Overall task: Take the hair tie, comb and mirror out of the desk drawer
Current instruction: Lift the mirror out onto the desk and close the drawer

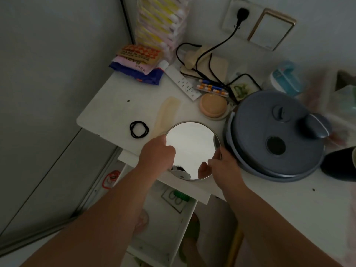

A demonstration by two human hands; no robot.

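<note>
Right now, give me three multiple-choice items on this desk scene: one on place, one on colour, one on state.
1. Where does the black hair tie lie?
A. in the open drawer
B. on the white desk top, left of the pale cream comb
C. on the grey-blue round lid

2. What colour is the big round lidded pot at the right?
A. grey-blue
B. red
C. yellow

3. How is the round metal-rimmed mirror held?
A. lying untouched
B. by the left hand alone
C. by both the left hand and the right hand at its rim

Answers: 1 B, the tie sits on the desk beside the comb. 2 A, its lid is grey-blue. 3 C, fingers of each hand are on the rim.
</note>
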